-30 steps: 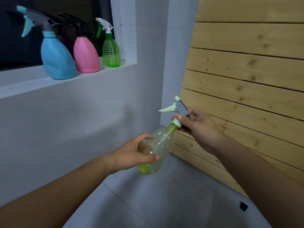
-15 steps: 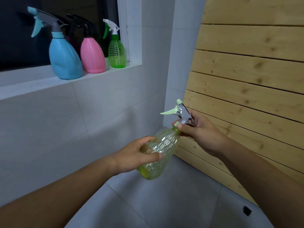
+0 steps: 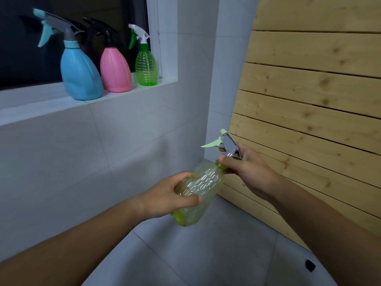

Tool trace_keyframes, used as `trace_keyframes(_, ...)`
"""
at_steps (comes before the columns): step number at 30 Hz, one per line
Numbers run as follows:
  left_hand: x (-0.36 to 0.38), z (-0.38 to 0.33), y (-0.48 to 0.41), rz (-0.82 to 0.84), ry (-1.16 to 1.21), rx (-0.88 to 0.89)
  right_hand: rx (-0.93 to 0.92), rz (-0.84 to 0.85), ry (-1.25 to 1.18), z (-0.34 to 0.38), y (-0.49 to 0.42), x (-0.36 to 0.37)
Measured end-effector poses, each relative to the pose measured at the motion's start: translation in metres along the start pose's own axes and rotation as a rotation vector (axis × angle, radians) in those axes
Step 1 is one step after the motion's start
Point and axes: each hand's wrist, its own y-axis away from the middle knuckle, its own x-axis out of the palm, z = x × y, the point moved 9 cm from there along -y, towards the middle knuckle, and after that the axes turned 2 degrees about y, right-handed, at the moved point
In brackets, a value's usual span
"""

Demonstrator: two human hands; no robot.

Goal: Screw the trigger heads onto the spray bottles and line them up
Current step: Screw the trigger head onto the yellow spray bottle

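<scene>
**Seating the trigger head on the yellow bottle**

Head view: the left hand (image 3: 165, 200) wraps the tilted yellow bottle (image 3: 199, 193) mid-air, above the tiled floor. The right hand (image 3: 246, 170) pinches the collar below the trigger head (image 3: 225, 144). To do this well, I'd hold the bottle steady, keep the head in line with the neck and turn only the collar until snug.

Count: 3 finished bottles on the sill (image 3: 41, 104): 1 blue bottle (image 3: 79, 73), 1 pink bottle (image 3: 115, 71), 1 green bottle (image 3: 146, 67). 1 in hand.

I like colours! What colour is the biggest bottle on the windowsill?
Light blue bottle, head view.
</scene>
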Motion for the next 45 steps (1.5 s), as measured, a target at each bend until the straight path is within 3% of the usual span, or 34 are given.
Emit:
trace_keyframes(5, -0.001, -0.001, 0.000, -0.003, -0.002, 0.013, -0.009, -0.075, 0.083, -0.004, -0.001, -0.004)
trace_keyframes(11, -0.001, -0.005, -0.002, -0.010, -0.007, 0.027, 0.001, 0.014, -0.058, -0.003, -0.005, -0.002)
trace_keyframes(16, 0.000, -0.005, -0.001, -0.008, -0.051, 0.036, -0.013, -0.061, 0.103, -0.003, -0.003, -0.005)
trace_keyframes(20, -0.002, -0.008, -0.002, -0.022, -0.034, 0.057, 0.028, 0.039, -0.127, -0.003, -0.006, -0.001)
trace_keyframes(25, -0.003, -0.008, -0.003, -0.063, -0.084, 0.088, -0.045, -0.056, 0.034, 0.001, -0.005, -0.005)
trace_keyframes(30, -0.007, -0.010, -0.006, -0.095, -0.076, 0.087, 0.006, -0.007, -0.100, -0.003, -0.007, -0.004)
trace_keyframes(35, -0.008, -0.014, -0.004, -0.141, -0.112, 0.113, -0.054, -0.080, -0.032, 0.002, -0.005, -0.002)
trace_keyframes(45, -0.002, -0.008, -0.001, -0.060, 0.002, -0.038, 0.055, 0.099, -0.390, 0.007, -0.002, 0.009)
